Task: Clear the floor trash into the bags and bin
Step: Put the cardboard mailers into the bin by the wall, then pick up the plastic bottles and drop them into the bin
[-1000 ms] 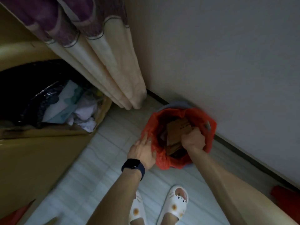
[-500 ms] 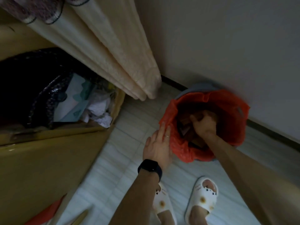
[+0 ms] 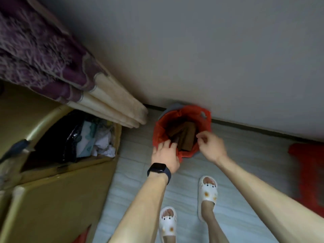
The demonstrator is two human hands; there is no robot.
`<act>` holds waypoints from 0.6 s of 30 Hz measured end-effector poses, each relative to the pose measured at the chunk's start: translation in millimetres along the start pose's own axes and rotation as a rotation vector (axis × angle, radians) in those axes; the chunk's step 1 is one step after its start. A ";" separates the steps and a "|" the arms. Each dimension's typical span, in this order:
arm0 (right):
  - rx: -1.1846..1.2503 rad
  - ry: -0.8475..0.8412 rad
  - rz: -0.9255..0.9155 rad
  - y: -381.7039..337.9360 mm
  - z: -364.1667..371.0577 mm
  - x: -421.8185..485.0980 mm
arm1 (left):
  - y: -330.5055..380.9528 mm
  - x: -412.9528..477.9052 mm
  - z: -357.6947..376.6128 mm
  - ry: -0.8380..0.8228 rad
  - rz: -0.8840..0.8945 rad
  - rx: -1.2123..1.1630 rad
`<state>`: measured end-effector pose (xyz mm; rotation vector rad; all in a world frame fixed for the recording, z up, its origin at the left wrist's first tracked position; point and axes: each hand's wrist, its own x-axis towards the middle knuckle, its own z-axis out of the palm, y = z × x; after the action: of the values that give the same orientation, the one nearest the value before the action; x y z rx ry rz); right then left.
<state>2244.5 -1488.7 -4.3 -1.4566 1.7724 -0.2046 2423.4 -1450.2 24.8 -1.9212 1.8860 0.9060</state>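
Overhead, a person stands at a grey bin (image 3: 172,107) lined w/ a red bag (image 3: 157,134). The bin is set against the wall (image 3: 219,50) where it meets the tile floor (image 3: 138,165). Brown cardboard (image 3: 188,135) pieces stand on edge inside the bin, below the bag's rim.

The left hand (image 3: 164,156), w/ a dark watch (image 3: 158,170) on the wrist, rests on the bin's near-left rim. Its fingers (image 3: 165,145) are fairly straight and close together, tips over the bag's edge, gripping nothing. The right hand (image 3: 213,146) sits at the bin's near-right rim, fingers curled in toward the thumb. Can't tell whether they pinch the bag's edge or hold nothing.

Left of the bin, a cream curtain (image 3: 112,99) w/ a purple top hangs in folds to the floor, hem near the bin but apart from it. Further left of the bin, an open box (image 3: 52,199) holds a black bag (image 3: 57,142) and crumpled paper (image 3: 103,144).

On the near side of the bin, two feet in white slippers (image 3: 207,192) stand on the tiles. Well right of the bin lies a blurred red object (image 3: 308,172), kind unclear.
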 end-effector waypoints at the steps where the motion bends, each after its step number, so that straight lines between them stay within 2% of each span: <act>1: 0.030 0.027 0.003 1.7 -7.7 -18.5 | 8.0 -7.5 -4.0 0.005 0.034 0.018; 5: 0.140 0.162 0.085 22.1 -34.9 -106.2 | 42.4 -49.4 -13.5 -0.015 0.175 0.077; 10: 0.265 0.308 0.315 84.6 -49.5 -223.3 | 88.2 -102.7 -0.6 -0.085 0.329 0.205; 18: 0.347 0.439 0.691 213.9 -63.1 -379.3 | 190.7 -181.9 75.8 -0.227 0.560 0.367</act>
<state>2043.4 -1109.8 93.5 -0.5235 2.3415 -0.4626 2231.9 -1278.9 120.8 -1.0511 2.2881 0.7991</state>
